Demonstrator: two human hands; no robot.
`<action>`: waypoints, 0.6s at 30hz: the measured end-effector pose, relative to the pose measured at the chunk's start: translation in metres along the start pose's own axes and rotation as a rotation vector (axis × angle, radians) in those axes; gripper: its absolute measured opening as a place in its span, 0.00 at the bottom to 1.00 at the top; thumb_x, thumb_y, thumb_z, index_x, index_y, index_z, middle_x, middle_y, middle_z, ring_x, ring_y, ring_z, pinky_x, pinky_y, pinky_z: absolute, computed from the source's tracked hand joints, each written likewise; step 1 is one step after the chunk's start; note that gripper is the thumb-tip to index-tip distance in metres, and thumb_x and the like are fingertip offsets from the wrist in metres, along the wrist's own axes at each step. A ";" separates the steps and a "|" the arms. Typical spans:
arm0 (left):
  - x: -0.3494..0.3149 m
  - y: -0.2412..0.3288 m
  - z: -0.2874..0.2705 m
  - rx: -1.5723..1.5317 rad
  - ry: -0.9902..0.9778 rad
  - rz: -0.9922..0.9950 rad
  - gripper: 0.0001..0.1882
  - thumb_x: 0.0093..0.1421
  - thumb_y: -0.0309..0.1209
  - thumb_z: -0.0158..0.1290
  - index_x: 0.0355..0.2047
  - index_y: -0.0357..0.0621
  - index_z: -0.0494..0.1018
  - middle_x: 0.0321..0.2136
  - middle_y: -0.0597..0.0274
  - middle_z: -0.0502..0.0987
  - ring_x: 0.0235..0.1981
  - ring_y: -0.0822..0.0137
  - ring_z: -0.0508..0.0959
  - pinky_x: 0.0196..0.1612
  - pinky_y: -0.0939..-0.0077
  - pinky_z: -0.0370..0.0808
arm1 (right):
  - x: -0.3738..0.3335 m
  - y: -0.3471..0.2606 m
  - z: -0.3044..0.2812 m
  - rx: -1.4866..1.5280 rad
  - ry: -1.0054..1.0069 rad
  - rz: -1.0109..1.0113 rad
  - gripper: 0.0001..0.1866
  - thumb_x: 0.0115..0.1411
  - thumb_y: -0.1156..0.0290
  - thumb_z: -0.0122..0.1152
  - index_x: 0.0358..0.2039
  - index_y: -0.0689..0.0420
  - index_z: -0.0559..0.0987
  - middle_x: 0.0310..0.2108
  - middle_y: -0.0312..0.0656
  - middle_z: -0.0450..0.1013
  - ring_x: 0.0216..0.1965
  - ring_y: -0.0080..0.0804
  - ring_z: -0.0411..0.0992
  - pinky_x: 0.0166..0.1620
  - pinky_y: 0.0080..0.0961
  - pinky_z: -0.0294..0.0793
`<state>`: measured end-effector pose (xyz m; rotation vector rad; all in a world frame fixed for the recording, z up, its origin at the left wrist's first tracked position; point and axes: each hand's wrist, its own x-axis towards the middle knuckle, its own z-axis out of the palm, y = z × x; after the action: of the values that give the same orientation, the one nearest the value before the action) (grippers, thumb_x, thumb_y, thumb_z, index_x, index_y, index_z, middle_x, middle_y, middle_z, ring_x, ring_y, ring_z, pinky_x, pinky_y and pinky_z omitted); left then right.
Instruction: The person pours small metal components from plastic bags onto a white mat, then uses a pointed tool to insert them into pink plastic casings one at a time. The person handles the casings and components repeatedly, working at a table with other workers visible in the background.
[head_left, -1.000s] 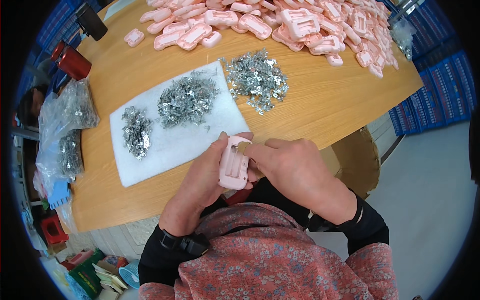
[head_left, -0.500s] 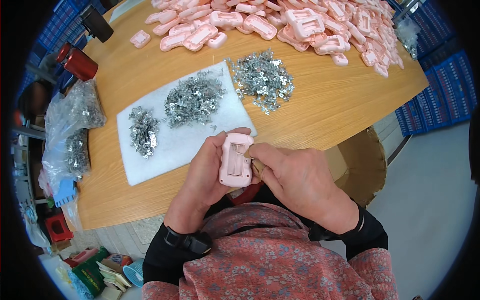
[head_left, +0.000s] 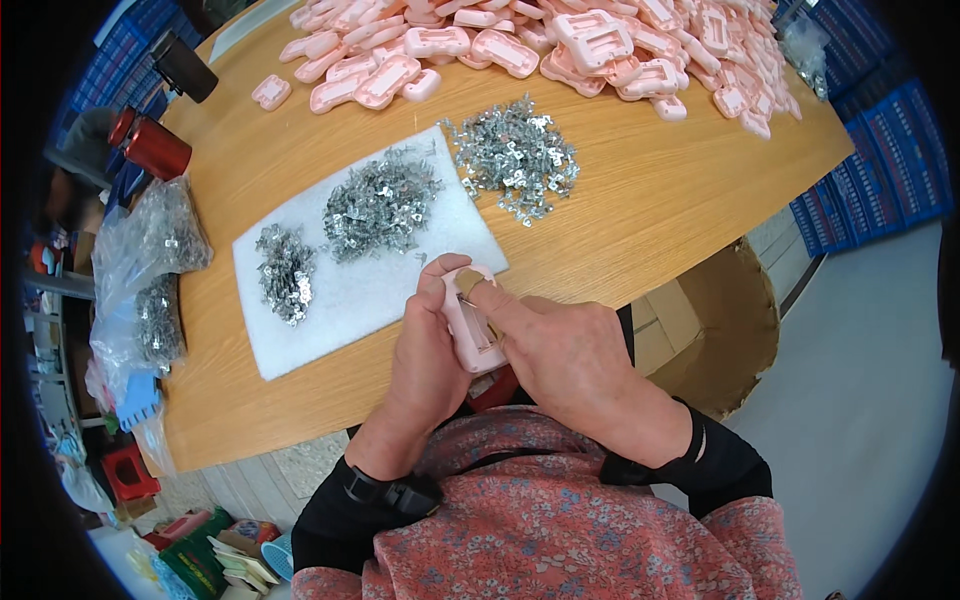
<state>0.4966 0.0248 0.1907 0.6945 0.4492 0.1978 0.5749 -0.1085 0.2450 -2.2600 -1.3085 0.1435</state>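
My left hand (head_left: 428,350) is wrapped round a pink plastic housing (head_left: 482,361) with a long battery compartment in its face, held above the table's near edge. My right hand (head_left: 585,365) is closed over it from the right. A tan-covered fingertip (head_left: 469,281) presses at the compartment's far end, beside a thin metal part. Whatever else the right fingers pinch is hidden. Just beyond the hands, a white foam sheet (head_left: 340,335) carries a larger pile of small metal battery contacts (head_left: 380,205) and a smaller pile (head_left: 285,275).
Another heap of metal contacts (head_left: 520,160) lies on the wooden table (head_left: 660,200). Pink housings (head_left: 590,45) are piled at the back. At left are a red canister (head_left: 155,145), a dark cup (head_left: 185,65) and plastic bags of parts (head_left: 150,270). A cardboard box (head_left: 735,340) stands below right.
My right fingers have moved from the compartment's right side to its far end and now press there. The housing has tilted in my left hand. The view has shifted slightly.
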 end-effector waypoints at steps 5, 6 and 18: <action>-0.002 -0.003 0.005 0.026 0.045 0.015 0.20 0.73 0.42 0.27 0.57 0.49 0.61 0.43 0.54 0.75 0.44 0.59 0.76 0.49 0.62 0.75 | 0.000 0.002 0.000 -0.001 -0.013 0.009 0.14 0.57 0.70 0.57 0.45 0.49 0.76 0.25 0.38 0.76 0.26 0.42 0.78 0.24 0.38 0.76; -0.002 -0.003 0.007 0.039 0.055 0.018 0.20 0.73 0.42 0.27 0.57 0.49 0.61 0.43 0.54 0.75 0.45 0.59 0.76 0.49 0.62 0.75 | 0.000 0.003 0.001 0.007 -0.006 0.007 0.13 0.58 0.70 0.56 0.44 0.49 0.77 0.26 0.38 0.76 0.26 0.41 0.78 0.24 0.38 0.76; 0.000 0.002 0.011 -0.040 0.031 -0.028 0.27 0.74 0.42 0.25 0.63 0.44 0.61 0.49 0.59 0.74 0.49 0.61 0.75 0.54 0.63 0.74 | 0.001 0.018 0.004 0.326 0.042 0.064 0.13 0.61 0.71 0.55 0.47 0.50 0.77 0.26 0.45 0.77 0.28 0.50 0.77 0.30 0.45 0.76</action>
<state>0.5021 0.0199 0.1994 0.6466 0.4836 0.1912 0.5881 -0.1133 0.2330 -2.0158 -1.1023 0.3070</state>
